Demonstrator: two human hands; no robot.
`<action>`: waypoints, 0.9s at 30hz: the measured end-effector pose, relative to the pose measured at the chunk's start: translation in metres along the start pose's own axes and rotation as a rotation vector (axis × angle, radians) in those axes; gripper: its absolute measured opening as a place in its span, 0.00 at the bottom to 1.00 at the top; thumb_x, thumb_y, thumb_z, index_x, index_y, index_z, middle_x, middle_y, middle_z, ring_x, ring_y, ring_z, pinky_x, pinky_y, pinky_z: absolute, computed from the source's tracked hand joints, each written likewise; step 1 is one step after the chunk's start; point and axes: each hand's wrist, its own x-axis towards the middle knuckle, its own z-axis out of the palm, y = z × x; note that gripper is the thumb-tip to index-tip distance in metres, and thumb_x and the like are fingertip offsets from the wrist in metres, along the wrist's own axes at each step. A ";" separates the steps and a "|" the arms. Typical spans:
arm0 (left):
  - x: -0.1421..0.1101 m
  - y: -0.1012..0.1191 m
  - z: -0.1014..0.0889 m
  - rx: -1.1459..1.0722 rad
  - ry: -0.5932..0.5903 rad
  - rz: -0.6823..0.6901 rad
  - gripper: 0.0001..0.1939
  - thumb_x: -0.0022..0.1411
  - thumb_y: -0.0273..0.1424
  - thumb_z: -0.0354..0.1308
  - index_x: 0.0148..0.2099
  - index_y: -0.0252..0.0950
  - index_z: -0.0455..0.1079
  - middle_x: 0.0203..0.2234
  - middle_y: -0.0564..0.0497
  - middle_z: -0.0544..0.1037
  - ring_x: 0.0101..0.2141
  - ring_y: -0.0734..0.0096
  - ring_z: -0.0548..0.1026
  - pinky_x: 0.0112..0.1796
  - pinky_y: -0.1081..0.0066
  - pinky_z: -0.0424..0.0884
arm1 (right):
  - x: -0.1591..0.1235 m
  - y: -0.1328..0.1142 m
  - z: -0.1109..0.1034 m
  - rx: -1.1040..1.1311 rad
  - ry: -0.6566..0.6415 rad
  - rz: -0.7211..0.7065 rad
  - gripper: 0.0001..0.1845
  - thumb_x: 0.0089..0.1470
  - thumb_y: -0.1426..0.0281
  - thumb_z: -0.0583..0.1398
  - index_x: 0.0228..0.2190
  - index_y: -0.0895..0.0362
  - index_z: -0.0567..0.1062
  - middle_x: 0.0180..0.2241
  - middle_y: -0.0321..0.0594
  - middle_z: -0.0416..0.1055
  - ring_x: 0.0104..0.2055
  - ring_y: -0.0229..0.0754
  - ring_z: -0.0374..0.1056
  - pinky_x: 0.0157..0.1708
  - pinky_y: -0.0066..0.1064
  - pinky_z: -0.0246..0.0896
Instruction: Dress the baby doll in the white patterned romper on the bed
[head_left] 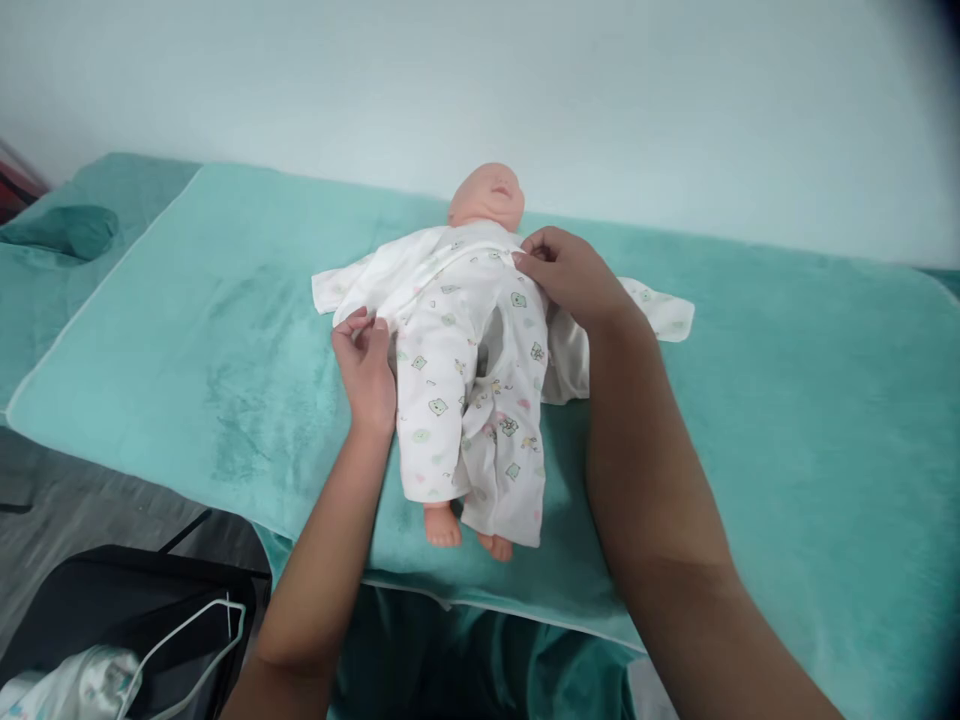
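- A green-covered bed (150,330) stretches beside a pale wall (480,80).
- A black chair (180,590) stands at lower left, bundled cloth (97,680) on its seat.
- A baby doll (491,195) lies on its back mid-bed, head toward the wall, its body between the two hands.
- A white printed outfit (435,400) clothes the doll, sleeves spread to both sides.
- The right hand (574,275) reaches to the doll's chest, just below the chin, thumb and index fingers pinching the outfit's cloth.
- The left hand (367,365) rests beside the hip, fingers touching the cloth; whether they grip it cannot be told.
- Bare feet (442,525) protrude from the trouser legs, well apart from the fingers.
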 end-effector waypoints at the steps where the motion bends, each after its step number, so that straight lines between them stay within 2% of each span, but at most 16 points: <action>1: -0.005 0.000 -0.003 0.019 -0.013 0.026 0.10 0.69 0.37 0.58 0.47 0.41 0.63 0.57 0.47 0.69 0.55 0.70 0.71 0.55 0.69 0.67 | 0.001 0.002 0.002 -0.003 0.019 0.001 0.12 0.58 0.58 0.63 0.31 0.52 0.70 0.29 0.35 0.65 0.35 0.42 0.62 0.40 0.38 0.64; 5: -0.022 0.004 -0.014 0.085 -0.091 0.140 0.08 0.67 0.36 0.60 0.43 0.39 0.67 0.51 0.47 0.70 0.52 0.69 0.71 0.51 0.69 0.68 | 0.009 0.009 0.018 -0.001 0.177 -0.005 0.13 0.61 0.57 0.59 0.32 0.52 0.69 0.30 0.36 0.64 0.37 0.42 0.64 0.42 0.39 0.64; 9: -0.032 0.008 -0.021 0.167 -0.213 0.215 0.07 0.66 0.36 0.61 0.41 0.39 0.68 0.44 0.49 0.70 0.44 0.69 0.70 0.44 0.70 0.67 | 0.016 0.017 0.030 -0.011 0.305 -0.033 0.15 0.63 0.54 0.55 0.33 0.53 0.70 0.31 0.36 0.64 0.38 0.42 0.65 0.43 0.40 0.64; 12: -0.039 0.007 -0.027 0.200 -0.335 0.248 0.09 0.65 0.37 0.62 0.40 0.40 0.68 0.40 0.50 0.69 0.40 0.70 0.69 0.41 0.69 0.66 | 0.015 0.018 0.034 0.024 0.346 -0.035 0.16 0.63 0.54 0.55 0.34 0.53 0.71 0.32 0.37 0.65 0.39 0.42 0.66 0.43 0.40 0.65; 16: -0.053 0.003 -0.042 0.165 -0.470 0.239 0.12 0.63 0.39 0.65 0.42 0.40 0.67 0.41 0.50 0.68 0.41 0.68 0.70 0.43 0.68 0.68 | 0.012 0.016 0.037 0.128 0.378 -0.004 0.11 0.61 0.59 0.56 0.35 0.53 0.71 0.35 0.38 0.68 0.39 0.42 0.67 0.45 0.40 0.65; 20: -0.070 0.002 -0.061 0.209 -0.556 0.293 0.14 0.61 0.37 0.68 0.44 0.41 0.67 0.43 0.49 0.68 0.44 0.66 0.71 0.46 0.65 0.69 | 0.012 0.018 0.038 0.119 0.380 -0.036 0.09 0.60 0.62 0.55 0.37 0.52 0.71 0.37 0.39 0.69 0.41 0.42 0.68 0.46 0.39 0.66; 24: -0.081 0.004 -0.076 0.292 -0.627 0.329 0.15 0.61 0.36 0.68 0.46 0.41 0.68 0.44 0.48 0.69 0.43 0.65 0.71 0.42 0.66 0.70 | 0.010 0.018 0.039 0.163 0.401 -0.025 0.07 0.57 0.64 0.56 0.36 0.52 0.71 0.36 0.38 0.70 0.40 0.42 0.68 0.46 0.38 0.67; 27: -0.085 0.006 -0.084 0.319 -0.694 0.357 0.18 0.60 0.35 0.69 0.49 0.43 0.68 0.46 0.47 0.69 0.45 0.63 0.72 0.43 0.64 0.71 | 0.009 0.016 0.039 0.199 0.408 -0.006 0.05 0.56 0.66 0.56 0.35 0.52 0.71 0.36 0.38 0.70 0.40 0.42 0.69 0.47 0.38 0.67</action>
